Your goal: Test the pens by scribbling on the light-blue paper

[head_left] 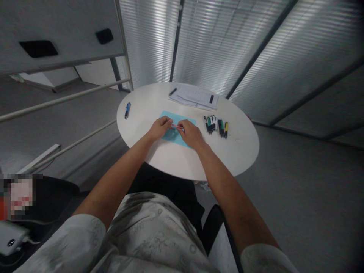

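A slim pink stick-like thing (pixel 175 126), perhaps a pen, runs level between my two hands; its exact kind is too small to tell. My left hand (pixel 161 127) pinches its left end with closed fingers. At the other end, my right hand (pixel 192 132) grips it between thumb and fingertips. Both hands are over a light blue sheet (pixel 174 141), which lies flat on the round white table (pixel 170 163) and is partly covered by them. Right of my right hand lie several markers (pixel 212 123) with black, green and white parts, and a yellow marker (pixel 226 129).
A blue pen (pixel 127 110) lies near the table's left edge. Stacked papers (pixel 193 96) with a dark pen on them sit at the back. Metal rails (pixel 71 99) run along the left, and blinds (pixel 210 41) stand behind the table. A black chair (pixel 51 193) is at lower left.
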`<state>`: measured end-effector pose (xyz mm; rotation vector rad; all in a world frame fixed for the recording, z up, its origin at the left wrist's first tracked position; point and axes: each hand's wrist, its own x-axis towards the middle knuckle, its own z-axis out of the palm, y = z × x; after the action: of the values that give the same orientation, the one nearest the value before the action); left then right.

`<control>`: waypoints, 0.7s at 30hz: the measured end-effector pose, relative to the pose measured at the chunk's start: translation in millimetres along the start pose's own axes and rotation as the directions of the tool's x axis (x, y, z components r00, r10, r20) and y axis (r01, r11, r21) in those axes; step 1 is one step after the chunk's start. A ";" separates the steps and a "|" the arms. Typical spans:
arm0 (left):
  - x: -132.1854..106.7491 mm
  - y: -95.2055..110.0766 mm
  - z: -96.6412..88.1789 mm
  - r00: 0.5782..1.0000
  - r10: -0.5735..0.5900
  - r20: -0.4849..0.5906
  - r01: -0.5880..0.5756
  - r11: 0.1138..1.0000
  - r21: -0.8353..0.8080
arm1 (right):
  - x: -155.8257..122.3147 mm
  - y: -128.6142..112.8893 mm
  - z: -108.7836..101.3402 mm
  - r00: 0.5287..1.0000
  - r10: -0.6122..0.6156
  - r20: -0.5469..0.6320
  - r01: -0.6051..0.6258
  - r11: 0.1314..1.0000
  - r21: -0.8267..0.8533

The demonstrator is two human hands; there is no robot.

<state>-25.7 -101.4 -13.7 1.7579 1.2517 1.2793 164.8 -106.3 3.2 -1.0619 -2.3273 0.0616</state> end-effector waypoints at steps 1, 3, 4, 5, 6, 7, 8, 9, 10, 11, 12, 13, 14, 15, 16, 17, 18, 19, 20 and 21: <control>-0.7 1.0 -0.4 1.000 -0.007 0.001 0.007 1.000 0.019 | 0.1 -0.3 -0.3 1.000 -0.004 -0.008 0.004 1.000 -0.007; -2.3 3.4 -1.2 0.999 -0.016 0.035 0.013 0.998 0.063 | 0.4 -0.2 -0.4 1.000 -0.011 -0.015 0.010 1.000 -0.024; -2.9 4.5 -1.6 0.998 -0.015 0.056 0.011 0.997 0.076 | 0.4 0.0 -0.4 1.000 -0.016 -0.016 0.015 0.999 -0.032; -3.3 5.3 -2.0 0.997 -0.012 0.074 0.006 0.997 0.082 | 0.5 0.3 -0.3 1.000 -0.021 -0.016 0.021 0.999 -0.039; -3.5 5.8 -2.1 0.996 -0.006 0.086 -0.001 0.997 0.082 | 0.6 0.5 -0.3 1.000 -0.026 -0.016 0.025 0.999 -0.044; -3.4 5.9 -2.2 0.996 0.002 0.093 -0.009 0.997 0.082 | 0.6 0.7 -0.5 0.999 -0.029 -0.014 0.028 0.999 -0.045; -3.2 5.8 -2.1 0.995 0.011 0.096 -0.019 0.996 0.084 | 0.7 0.6 -0.7 1.000 -0.029 -0.011 0.029 0.999 -0.045; -2.9 5.4 -2.0 0.995 0.020 0.097 -0.028 0.996 0.086 | 0.7 0.5 -1.0 1.000 -0.027 -0.007 0.027 0.999 -0.043; -2.5 5.0 -1.7 0.995 0.027 0.095 -0.036 0.995 0.089 | 0.8 0.2 -1.2 1.000 -0.024 -0.001 0.024 0.999 -0.043; -2.2 4.7 -1.5 0.995 0.033 0.094 -0.042 0.995 0.093 | 0.8 0.0 -1.3 1.000 -0.021 0.007 0.021 0.999 -0.046; -2.0 4.3 -1.3 0.995 0.037 0.091 -0.046 0.994 0.097 | 0.7 -0.1 -1.1 1.000 -0.018 0.014 0.019 0.998 -0.054; -1.9 4.1 -1.2 0.995 0.040 0.088 -0.048 0.994 0.101 | 0.6 0.0 -0.7 1.000 -0.016 0.020 0.017 0.998 -0.064; -1.9 3.8 -1.2 0.995 0.042 0.087 -0.051 0.993 0.102 | 0.5 0.2 0.1 1.000 -0.014 0.025 0.015 0.997 -0.076; -2.0 3.6 -1.2 0.995 0.046 0.088 -0.055 0.993 0.101 | 0.2 0.7 1.1 0.999 -0.012 0.030 0.014 0.996 -0.087; -2.2 3.2 -1.4 0.995 0.051 0.091 -0.059 0.994 0.094 | 0.0 1.2 2.2 0.999 -0.011 0.036 0.014 0.995 -0.094; -2.3 2.7 -1.5 0.994 0.057 0.095 -0.066 0.994 0.084 | -0.3 1.9 3.3 0.999 -0.009 0.045 0.014 0.995 -0.095; -2.3 2.1 -1.7 0.993 0.066 0.099 -0.073 0.995 0.072 | -0.5 2.5 4.2 0.998 -0.007 0.055 0.012 0.996 -0.091; -2.3 1.3 -1.9 0.992 0.076 0.105 -0.082 0.995 0.058 | -0.5 3.0 5.0 0.998 -0.003 0.065 0.008 0.997 -0.083; -2.0 0.4 -2.1 0.990 0.086 0.108 -0.091 0.995 0.046 | -0.4 3.5 5.5 0.997 0.002 0.072 0.003 0.997 -0.071; -1.6 -0.6 -2.1 0.990 0.095 0.109 -0.099 0.994 0.035 | -0.2 4.0 5.8 0.997 0.006 0.077 -0.002 0.999 -0.054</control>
<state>-28.0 -102.8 -14.1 1.9106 1.1515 1.2032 164.6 -102.6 -2.8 -1.1086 -2.4086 0.0429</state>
